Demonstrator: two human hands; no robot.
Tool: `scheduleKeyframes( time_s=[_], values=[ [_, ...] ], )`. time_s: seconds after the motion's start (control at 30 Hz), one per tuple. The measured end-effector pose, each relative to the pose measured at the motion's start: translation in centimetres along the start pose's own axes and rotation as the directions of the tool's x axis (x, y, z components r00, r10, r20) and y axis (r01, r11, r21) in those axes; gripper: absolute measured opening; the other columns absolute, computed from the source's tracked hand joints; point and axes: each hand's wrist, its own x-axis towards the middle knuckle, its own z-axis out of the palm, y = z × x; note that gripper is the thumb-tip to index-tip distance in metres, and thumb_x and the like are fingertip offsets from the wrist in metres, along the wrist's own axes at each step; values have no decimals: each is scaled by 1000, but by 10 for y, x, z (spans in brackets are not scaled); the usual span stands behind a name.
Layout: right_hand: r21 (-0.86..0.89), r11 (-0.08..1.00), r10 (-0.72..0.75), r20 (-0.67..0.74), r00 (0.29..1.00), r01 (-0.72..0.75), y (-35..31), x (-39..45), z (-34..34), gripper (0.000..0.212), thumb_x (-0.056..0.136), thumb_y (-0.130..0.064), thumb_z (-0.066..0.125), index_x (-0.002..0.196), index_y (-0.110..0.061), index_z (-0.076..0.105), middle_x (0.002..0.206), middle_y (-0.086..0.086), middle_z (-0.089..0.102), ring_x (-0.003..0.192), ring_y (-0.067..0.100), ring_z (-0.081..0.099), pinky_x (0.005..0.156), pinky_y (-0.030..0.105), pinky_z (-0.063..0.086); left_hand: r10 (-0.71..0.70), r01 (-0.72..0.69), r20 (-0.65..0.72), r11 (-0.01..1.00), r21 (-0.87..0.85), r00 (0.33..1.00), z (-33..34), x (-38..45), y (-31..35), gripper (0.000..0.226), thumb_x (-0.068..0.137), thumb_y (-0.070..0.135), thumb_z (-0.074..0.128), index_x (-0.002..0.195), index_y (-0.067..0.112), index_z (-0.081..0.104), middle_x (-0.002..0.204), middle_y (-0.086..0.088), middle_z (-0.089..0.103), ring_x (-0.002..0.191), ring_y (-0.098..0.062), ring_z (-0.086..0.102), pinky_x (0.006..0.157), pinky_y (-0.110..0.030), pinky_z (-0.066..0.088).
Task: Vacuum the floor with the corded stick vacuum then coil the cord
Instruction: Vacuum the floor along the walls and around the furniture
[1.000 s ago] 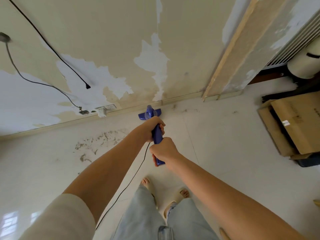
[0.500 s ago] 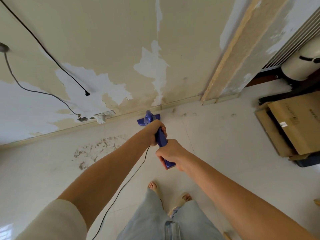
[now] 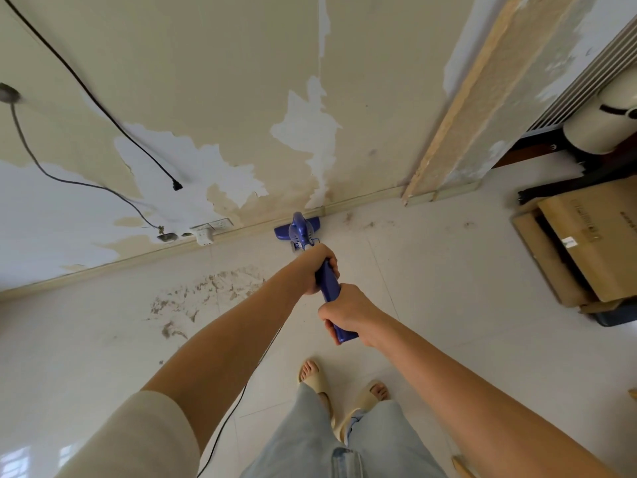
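Vacuum point(image 3: 303, 232) appears light and rigid; left hand point(image 3: 319, 269) and right hand point(image 3: 348, 310) fingers wrap its handle; cord point(image 3: 220, 429) trails limp.

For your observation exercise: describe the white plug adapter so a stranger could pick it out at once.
Follow the skirting where wall meets floor, left of the blue vacuum head. The white plug adapter sits in the wall socket there. Unlike the dark plug beside it, it is blocky and white.

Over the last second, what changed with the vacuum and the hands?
The vacuum head slid forward to the baseboard, and the person stepped closer. Both the left hand and right hand kept gripping the handle; the dirt patch remains.
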Motion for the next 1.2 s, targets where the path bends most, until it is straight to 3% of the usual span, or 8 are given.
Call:
scheduleKeyframes(
  time_s=[0.2,0.4,0.83,1.2],
  values=[
    [14,999,52,-115,992,-50,0,-16,-33,13,81,6,50,86,-7,49,61,7,52,42,14,46,39,20,40,22,-21,69,1000,-18,997,34,-7,-1,26,86,-4,44,65,11,42,40,-1,44,52,-14,41,53,-22,39],
    [109,990,98,-112,989,-86,-8,-47,-47,12,80,7,49,80,-4,51,60,9,51,43,15,45,38,20,42,-24,22,156,1000,20,987,55,-23,-2,31,87,-3,48,59,11,43,39,-3,45,47,-13,42,54,-23,39],
    [60,997,60,-131,990,-52,7,-13,-32,13,79,5,50,79,-8,48,61,8,52,45,15,48,42,23,42,9,-14,75,997,76,997,44,-4,-1,25,87,-2,47,65,10,44,41,-2,45,52,-15,42,58,-22,41],
    [65,995,84,-84,993,-79,-8,-25,-52,8,81,3,55,82,-5,52,62,7,52,46,13,49,43,22,44,-7,2,119,999,49,993,51,-8,10,26,86,-3,46,63,9,46,38,-3,46,52,-14,41,58,-22,41]
  ],
)
